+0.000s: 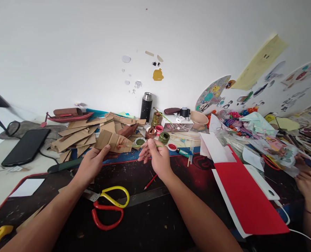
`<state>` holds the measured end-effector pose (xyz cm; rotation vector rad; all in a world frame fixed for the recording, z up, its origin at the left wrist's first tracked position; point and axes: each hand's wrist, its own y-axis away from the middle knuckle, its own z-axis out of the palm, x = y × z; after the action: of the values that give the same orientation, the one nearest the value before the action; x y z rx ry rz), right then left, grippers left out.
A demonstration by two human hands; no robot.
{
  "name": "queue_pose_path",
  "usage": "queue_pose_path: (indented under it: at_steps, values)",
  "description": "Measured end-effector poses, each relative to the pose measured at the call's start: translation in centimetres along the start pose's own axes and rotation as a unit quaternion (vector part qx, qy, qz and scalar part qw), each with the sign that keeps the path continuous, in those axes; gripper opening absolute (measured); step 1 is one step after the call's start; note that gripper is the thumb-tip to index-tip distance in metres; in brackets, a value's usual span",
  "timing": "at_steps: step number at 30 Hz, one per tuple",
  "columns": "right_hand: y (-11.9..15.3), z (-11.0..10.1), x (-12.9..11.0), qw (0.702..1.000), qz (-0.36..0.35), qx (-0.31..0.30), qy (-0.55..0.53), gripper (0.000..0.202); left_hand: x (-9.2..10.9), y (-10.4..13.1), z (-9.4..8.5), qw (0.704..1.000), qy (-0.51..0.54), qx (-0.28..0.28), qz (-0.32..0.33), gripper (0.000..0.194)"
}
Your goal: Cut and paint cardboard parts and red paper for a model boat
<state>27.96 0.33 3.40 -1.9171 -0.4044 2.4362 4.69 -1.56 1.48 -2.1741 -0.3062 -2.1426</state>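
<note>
My left hand (96,159) grips a folded piece of cardboard (108,140) by its lower edge, thumb on top. In my right hand (157,155) is a thin paintbrush (131,145), pinched between thumb and fingers. Its tip meets the cardboard, where a reddish-brown smear of paint shows. Just beyond my hands stand open paint jars: a brown jar (150,132), a red jar (159,130) and a green jar (164,137). A lid with green paint (140,141) lies near the brush, and a lid with red paint (172,147) sits to the right.
Scissors (113,206), a metal ruler (147,197) and a red pencil (150,182) lie on the dark mat. Cardboard scraps (76,134) pile up at left, behind a phone (26,147). A black flask (146,106) stands behind. Red paper (250,199) and another person's hand (309,183) are at right.
</note>
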Motion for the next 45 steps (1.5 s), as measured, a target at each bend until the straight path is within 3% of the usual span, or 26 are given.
queue_pose_path:
  at_steps: [8,14,21,34,45]
  values:
    - [-0.6,-0.2,-0.1,1.0,-0.006,0.021,-0.005,0.062,-0.3,-0.1,-0.1,1.0,-0.021,-0.005,0.002,0.057]
    - [-0.1,-0.2,0.2,1.0,0.004,0.004,-0.007,0.062,0.2,0.1,-0.1,0.999,-0.036,-0.001,0.01,0.057]
    - [-1.0,-0.3,-0.2,0.999,-0.009,0.038,-0.018,0.063,0.6,0.4,0.2,0.997,-0.078,-0.002,0.003,0.056]
    - [-1.0,-0.4,-0.1,0.999,-0.013,0.03,-0.001,0.06,0.3,0.3,0.0,0.998,-0.059,0.004,0.004,0.05]
    - [0.2,-1.6,0.0,0.999,-0.001,0.044,-0.004,0.06,-1.3,-0.6,-0.9,0.999,0.033,0.006,0.007,0.043]
